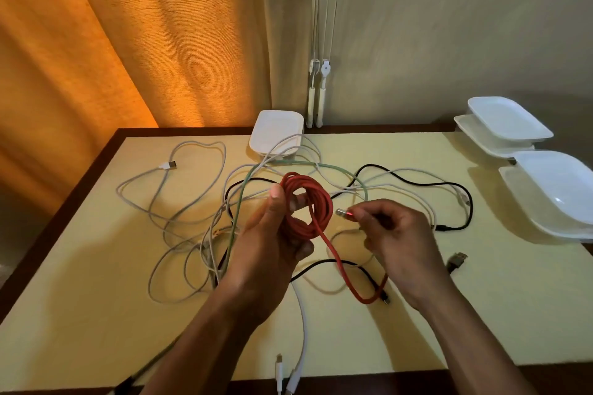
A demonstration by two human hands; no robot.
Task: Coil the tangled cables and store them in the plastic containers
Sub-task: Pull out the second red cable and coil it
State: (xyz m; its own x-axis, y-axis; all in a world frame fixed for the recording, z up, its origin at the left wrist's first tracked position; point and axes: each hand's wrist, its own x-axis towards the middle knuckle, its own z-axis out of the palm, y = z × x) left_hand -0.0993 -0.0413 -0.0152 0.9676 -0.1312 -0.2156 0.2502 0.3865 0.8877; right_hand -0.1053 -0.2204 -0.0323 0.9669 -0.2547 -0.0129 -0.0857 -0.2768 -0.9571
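Left hand point(272, 234) around red cable coil point(308, 202); right hand point(391, 228) pinching its plug point(344, 212).

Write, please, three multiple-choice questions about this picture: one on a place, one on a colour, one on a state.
1. Where is the red coil?
A. on the floor
B. in the left hand
C. on a chair

2. What colour are the containers?
A. white
B. blue
C. black

3. What does the right hand do?
A. lies flat
B. pinches the plug
C. holds a pen

Answers:
1 B: the left hand's fingers curl round the coil, above the table.
2 A: every container in view is white.
3 B: the plug sits between its thumb and fingertip.
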